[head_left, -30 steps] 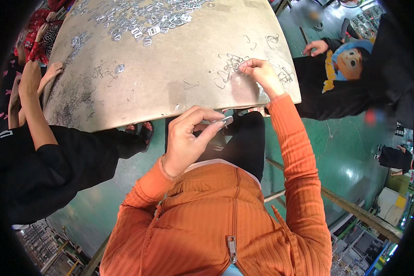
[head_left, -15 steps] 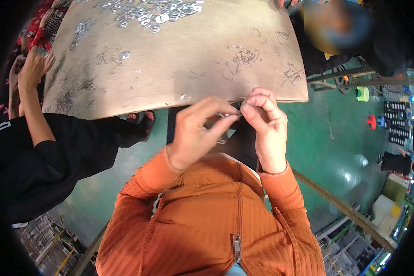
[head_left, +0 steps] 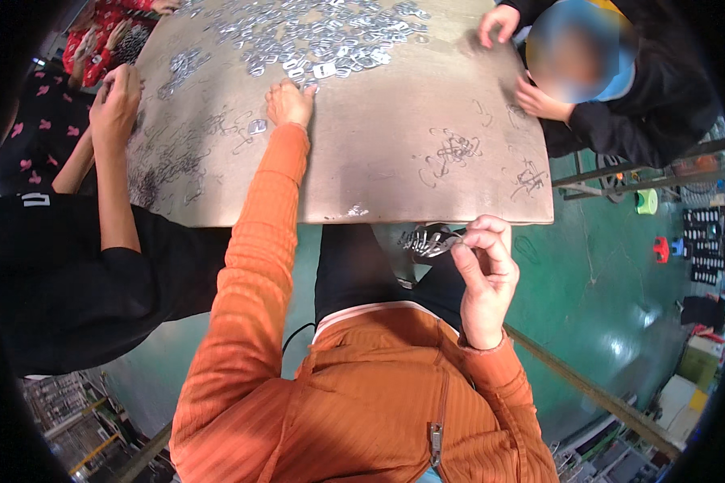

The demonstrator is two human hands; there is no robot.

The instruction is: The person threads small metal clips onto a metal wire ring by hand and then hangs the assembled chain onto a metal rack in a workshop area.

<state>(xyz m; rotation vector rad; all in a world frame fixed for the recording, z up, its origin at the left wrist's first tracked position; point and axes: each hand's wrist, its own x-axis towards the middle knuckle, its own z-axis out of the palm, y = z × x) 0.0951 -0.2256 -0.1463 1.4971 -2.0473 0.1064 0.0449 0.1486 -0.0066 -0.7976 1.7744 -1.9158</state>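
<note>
My left hand [head_left: 290,103] reaches across the table to the near edge of a pile of small silver metal plates [head_left: 342,60]. Its fingers are curled and their tips are partly hidden, beside a plate at the pile's edge. Just past the table's front edge, my right hand [head_left: 488,270] is closed in a pinch on a thin curved metal wire [head_left: 457,235]. A cluster of small shiny metal pieces [head_left: 427,241] shows beside its fingertips; whether they hang on the wire cannot be made out.
Loose bent wires [head_left: 453,153] lie on the brown tabletop [head_left: 362,145], with a dark heap of wires [head_left: 165,173] at the left. A single plate [head_left: 257,126] sits apart. A co-worker in black [head_left: 80,274] stands at my left; another person [head_left: 652,88] sits at the right.
My hands were together at the table edge. The left has since moved forward and left to the pile, while the right has stayed near the edge, slightly lower in view.
</note>
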